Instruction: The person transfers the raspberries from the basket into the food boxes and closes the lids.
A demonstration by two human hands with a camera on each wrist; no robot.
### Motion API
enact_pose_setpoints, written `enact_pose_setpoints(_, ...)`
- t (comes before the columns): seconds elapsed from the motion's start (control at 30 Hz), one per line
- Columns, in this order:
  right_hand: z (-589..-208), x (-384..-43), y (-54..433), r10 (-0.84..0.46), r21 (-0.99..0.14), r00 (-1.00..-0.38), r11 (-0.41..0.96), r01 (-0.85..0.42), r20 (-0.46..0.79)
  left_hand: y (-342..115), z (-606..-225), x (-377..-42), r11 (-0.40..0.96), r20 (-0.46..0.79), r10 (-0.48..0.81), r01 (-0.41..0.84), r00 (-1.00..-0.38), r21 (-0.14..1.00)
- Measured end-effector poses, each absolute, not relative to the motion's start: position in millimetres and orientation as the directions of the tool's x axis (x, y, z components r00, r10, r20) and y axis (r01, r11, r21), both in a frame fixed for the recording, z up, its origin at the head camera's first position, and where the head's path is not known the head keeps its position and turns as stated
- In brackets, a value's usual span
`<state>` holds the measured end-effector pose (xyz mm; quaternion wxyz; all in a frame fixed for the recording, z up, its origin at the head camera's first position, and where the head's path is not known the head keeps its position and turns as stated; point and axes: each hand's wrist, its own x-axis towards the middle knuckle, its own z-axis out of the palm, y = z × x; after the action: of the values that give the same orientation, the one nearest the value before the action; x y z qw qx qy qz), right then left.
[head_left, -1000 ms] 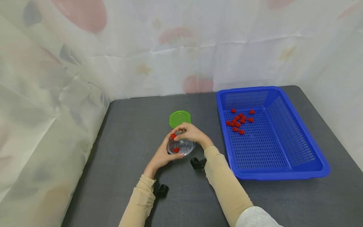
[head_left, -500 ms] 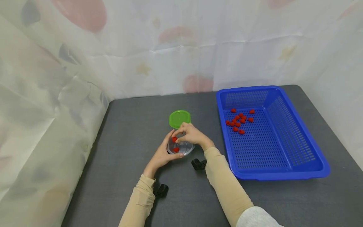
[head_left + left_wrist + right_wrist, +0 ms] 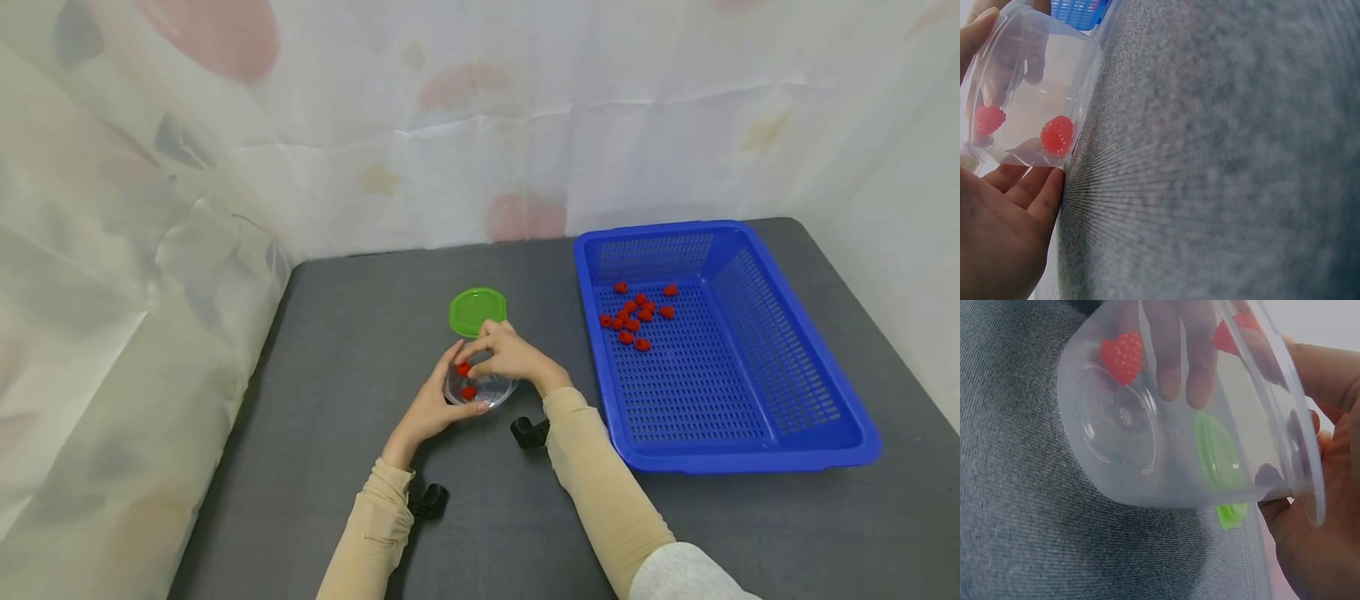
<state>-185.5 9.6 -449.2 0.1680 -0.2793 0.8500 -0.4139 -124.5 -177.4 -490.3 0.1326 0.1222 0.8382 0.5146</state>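
My left hand (image 3: pixel 429 410) holds a clear plastic container (image 3: pixel 497 390) from the side, thumb near the front rim and fingers along the far wall. Inside, one red raspberry (image 3: pixel 1057 135) lies at the bottom. Over the container's mouth, my right hand (image 3: pixel 512 353) pinches a second raspberry (image 3: pixel 463 369) between thumb and finger, just inside the rim. Through the clear wall, the right wrist view shows this raspberry (image 3: pixel 1238 332) at a fingertip and the loose raspberry (image 3: pixel 1124 357) below. Behind the hands lies a green lid (image 3: pixel 477 310), partly covered by the right hand.
To the right stands a blue perforated basket (image 3: pixel 738 461) with several raspberries (image 3: pixel 632 325) grouped at its left side. All of it rests on a dark grey table (image 3: pixel 352 350). Patterned white sheets (image 3: pixel 420 192) hang behind and at the left.
The right hand has brought the pinched raspberry slightly lower and to the right, into the container. The left hand keeps its hold on the container.
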Motion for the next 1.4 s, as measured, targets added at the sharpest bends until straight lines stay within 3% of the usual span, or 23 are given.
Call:
enact_pose_setpoints(0.57, -450.2, -183.4, 11.8, -0.575, -0.805, -0.818, 0.497, -0.323, -0.026, -175.2, -489.0, -127.5, 0.395, -0.059, 0.371, 0.1, -0.927, 0.913)
enact_pose_setpoints(0.83, -446.3, -181.0, 10.0, -0.512, -0.834, -0.858, 0.483, -0.266, -0.023, -171.0, -460.6, -118.1, 0.373, -0.051, 0.41, 0.116, -0.911, 0.92)
enact_pose_setpoints(1.4, -426.7, -176.7, 2.0, -0.526, -0.907, -0.839, 0.272, -0.321, 0.14, -171.0, -454.5, -118.9, 0.366, -0.111, 0.42, 0.056, -0.901, 0.929)
